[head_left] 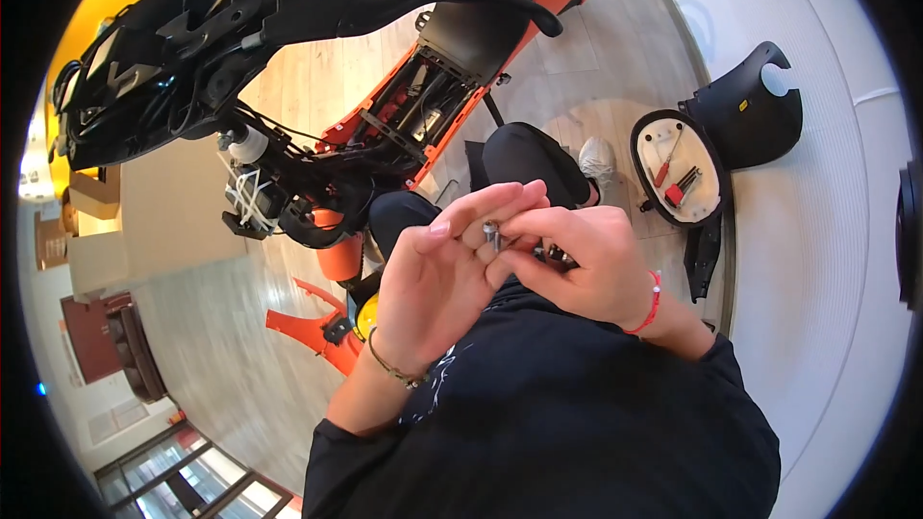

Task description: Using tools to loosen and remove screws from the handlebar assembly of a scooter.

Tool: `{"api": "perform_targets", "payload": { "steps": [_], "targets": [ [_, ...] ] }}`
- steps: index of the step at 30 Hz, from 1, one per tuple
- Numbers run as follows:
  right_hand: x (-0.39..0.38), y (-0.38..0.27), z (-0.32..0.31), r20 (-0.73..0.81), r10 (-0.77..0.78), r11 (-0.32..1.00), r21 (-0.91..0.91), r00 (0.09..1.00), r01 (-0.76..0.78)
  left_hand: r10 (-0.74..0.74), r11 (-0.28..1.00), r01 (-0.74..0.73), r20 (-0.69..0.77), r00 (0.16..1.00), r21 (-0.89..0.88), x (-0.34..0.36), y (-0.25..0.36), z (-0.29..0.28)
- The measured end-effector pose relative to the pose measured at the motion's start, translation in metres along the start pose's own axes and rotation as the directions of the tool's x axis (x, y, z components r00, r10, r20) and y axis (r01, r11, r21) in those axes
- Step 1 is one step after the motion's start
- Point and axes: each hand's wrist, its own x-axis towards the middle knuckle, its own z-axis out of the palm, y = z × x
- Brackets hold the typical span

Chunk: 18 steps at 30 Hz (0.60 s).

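Observation:
My left hand (437,274) is held palm up, lightly cupped, its fingers stretched out toward my right hand. A small silver screw (492,234) shows against the left fingers, at the fingertips of my right hand (582,255). The right index finger and thumb close in on the screw from the side. More small dark metal pieces, which look like screws (556,255), show within the curl of the right hand. How many it holds is hidden. Both hands meet in front of my chest, above my lap.
Ahead stands an orange and black scooter (423,125) with its inner frame and cables exposed. On the right, an oval tray-like part (642,168) holds a screwdriver (663,169) and red-holdered bits (675,194), beside a black panel (755,115). An orange panel (312,332) lies left.

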Motion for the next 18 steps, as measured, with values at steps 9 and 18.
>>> {"api": "perform_targets", "payload": {
  "steps": [9, 18],
  "targets": [
    [0.0011, 0.0003, 0.0104, -0.104, -0.068, 0.997, 0.015, 0.992, 0.070, 0.042, 0.972, -0.055, 0.062, 0.997, 0.228, -0.0043, -0.0003, 0.0018],
    [-0.0005, 0.0083, 0.0107, -0.136, -0.069, 0.997, 0.036, 0.988, 0.074, 0.024, 0.964, -0.037, 0.054, 0.998, 0.263, 0.0006, -0.0006, 0.0025]
  ]
}}
